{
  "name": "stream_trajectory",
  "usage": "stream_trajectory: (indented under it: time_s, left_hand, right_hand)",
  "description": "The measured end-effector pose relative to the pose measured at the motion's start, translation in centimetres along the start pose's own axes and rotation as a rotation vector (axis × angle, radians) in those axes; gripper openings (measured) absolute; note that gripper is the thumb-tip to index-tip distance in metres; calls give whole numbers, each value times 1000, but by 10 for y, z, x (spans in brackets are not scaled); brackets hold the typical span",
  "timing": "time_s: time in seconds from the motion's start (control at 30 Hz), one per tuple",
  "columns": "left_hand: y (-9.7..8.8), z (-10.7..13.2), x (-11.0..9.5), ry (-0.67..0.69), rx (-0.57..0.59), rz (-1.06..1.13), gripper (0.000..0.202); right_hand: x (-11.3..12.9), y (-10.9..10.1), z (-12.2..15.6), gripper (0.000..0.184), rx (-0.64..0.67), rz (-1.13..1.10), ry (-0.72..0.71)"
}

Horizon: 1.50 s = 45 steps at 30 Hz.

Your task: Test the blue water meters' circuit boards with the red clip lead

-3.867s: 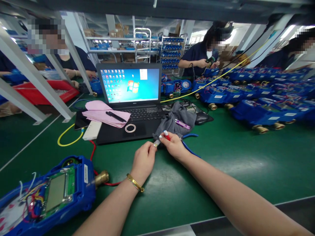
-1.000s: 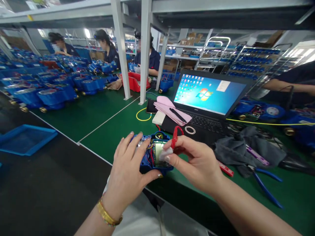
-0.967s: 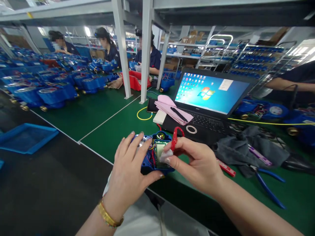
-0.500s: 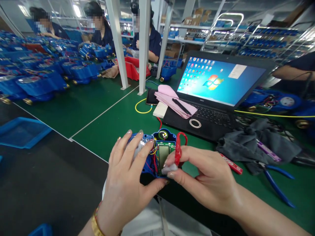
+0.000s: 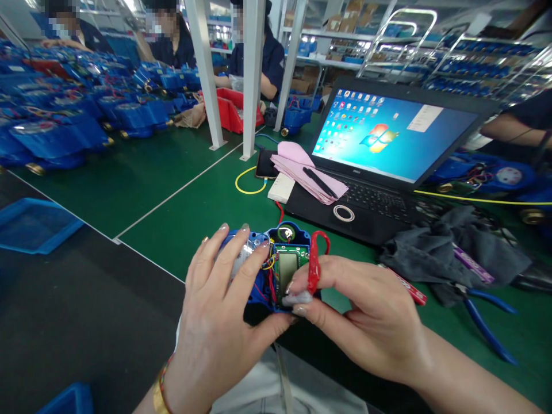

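Note:
A blue meter housing (image 5: 257,294) sits near the table's front edge, with a green circuit board and small grey display (image 5: 287,269) inside. My left hand (image 5: 222,305) grips it, fingers over the left part and thumb along the near edge. Between thumb and forefinger, my right hand (image 5: 366,313) pinches a whitish-grey connector (image 5: 297,298) at the board's lower right corner. From it a red-wrapped cable (image 5: 314,264) loops up and behind the housing. Whether the connector touches the board, I cannot tell. Thin red and yellow wires run along the board's left side.
Behind the housing stands an open laptop (image 5: 362,201) with pink papers (image 5: 302,169) and a pen. Blue-handled pliers (image 5: 489,328), a dark cloth (image 5: 431,247) and a red marker (image 5: 414,290) lie right. Blue housings (image 5: 60,141) crowd the left; several co-workers sit beyond white posts (image 5: 250,80).
The view has shifted slightly. Both hands keep their grip on the housing and the connector, with almost no movement between them.

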<state>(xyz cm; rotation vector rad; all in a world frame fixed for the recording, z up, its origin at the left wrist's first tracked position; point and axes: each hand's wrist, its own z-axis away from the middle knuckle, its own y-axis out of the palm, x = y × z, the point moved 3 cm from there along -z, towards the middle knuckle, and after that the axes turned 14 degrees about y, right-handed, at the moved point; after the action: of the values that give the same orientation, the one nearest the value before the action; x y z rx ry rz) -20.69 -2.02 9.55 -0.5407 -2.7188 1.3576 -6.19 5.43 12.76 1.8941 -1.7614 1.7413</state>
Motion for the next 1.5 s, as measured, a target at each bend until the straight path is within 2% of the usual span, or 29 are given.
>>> stream_trajectory:
  time_s: [0.67, 1.27, 1.5]
  left_hand:
    - [1, -3, 2, 22, 10, -8, 51]
    - [-1, -7, 5, 9, 10, -2, 47]
    - [0, -5, 7, 57, -2, -35, 45]
  right_hand:
    - [-2, 3, -1, 7, -8, 3, -67]
    - [-4, 3, -8, 6, 17, -10, -24]
    - [-6, 5, -7, 6, 28, -46, -13]
